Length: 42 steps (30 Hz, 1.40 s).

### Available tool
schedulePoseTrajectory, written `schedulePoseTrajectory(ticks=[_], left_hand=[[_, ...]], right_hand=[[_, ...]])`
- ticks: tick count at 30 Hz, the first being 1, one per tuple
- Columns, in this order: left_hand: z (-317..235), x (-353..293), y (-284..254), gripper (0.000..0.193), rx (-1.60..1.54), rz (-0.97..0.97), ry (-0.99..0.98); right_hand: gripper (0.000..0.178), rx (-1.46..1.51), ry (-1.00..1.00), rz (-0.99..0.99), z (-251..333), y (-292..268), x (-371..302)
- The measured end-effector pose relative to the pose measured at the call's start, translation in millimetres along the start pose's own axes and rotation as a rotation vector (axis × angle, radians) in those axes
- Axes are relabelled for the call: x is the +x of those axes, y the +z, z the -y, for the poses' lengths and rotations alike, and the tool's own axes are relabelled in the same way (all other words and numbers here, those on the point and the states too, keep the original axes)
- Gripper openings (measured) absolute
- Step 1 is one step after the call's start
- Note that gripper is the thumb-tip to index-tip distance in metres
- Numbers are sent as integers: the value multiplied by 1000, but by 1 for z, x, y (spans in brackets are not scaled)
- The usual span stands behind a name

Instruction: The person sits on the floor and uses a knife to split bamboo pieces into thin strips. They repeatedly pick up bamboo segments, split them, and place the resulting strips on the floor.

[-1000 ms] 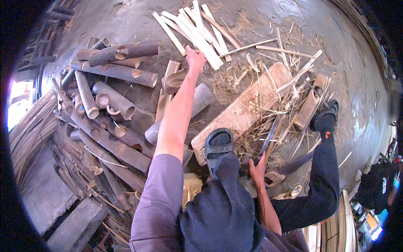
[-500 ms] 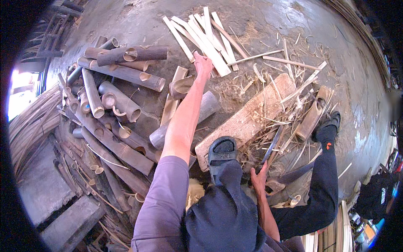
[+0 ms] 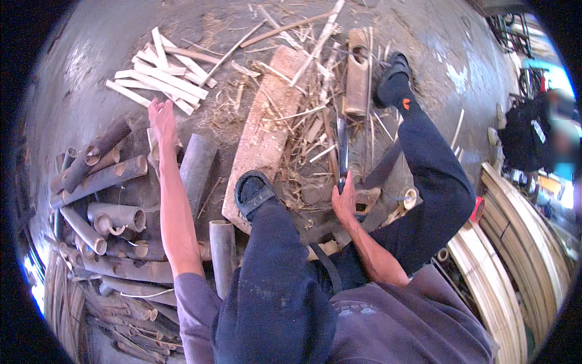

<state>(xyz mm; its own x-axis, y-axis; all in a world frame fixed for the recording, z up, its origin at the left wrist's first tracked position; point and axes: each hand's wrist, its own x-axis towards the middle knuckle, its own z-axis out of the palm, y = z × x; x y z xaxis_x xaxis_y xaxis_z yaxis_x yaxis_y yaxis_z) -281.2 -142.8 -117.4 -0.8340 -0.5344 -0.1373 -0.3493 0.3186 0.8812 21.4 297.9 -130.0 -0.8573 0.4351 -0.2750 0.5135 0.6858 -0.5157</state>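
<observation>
My left hand reaches out at the far left, fingers slightly apart. Its fingertips are at the near end of a pale split bamboo strip, on the edge of a loose pile of strips; I see no clear grip on it. Low in front of me, my right hand is wrapped round the dark handle of a long knife. The narrow blade points away from me, beside shavings and a notched bamboo piece. A long wooden board slopes between my hands, its near end by my sandalled foot.
Cut bamboo tubes are heaped at the left, and one tube lies by my left knee. Shavings and thin sticks litter the floor right of the board. Bundled long strips stand at the right, with a person beyond them.
The view has swung right, so the scene sits further left. My left hand remains by the strip pile, its fingers now looking more spread. The right hand still grips the knife, its blade pointing more directly away.
</observation>
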Motion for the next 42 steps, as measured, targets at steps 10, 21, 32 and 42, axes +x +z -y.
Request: schedulePoseTrajectory(ticks=[10, 21, 32, 42], left_hand=[[-15, -150, -89, 33, 117, 116, 77], [-18, -241, -98, 25, 382, 136, 94], [-16, -244, -66, 42, 523, 261, 418], [16, -189, -76, 102, 1041, 288, 170]], right_hand=[[46, -168, -169, -203, 17, -35, 54], [26, -62, 94, -58, 33, 9, 131], [21, 327, -115, -233, 30, -36, 90], [27, 341, -303, -185, 98, -105, 92]])
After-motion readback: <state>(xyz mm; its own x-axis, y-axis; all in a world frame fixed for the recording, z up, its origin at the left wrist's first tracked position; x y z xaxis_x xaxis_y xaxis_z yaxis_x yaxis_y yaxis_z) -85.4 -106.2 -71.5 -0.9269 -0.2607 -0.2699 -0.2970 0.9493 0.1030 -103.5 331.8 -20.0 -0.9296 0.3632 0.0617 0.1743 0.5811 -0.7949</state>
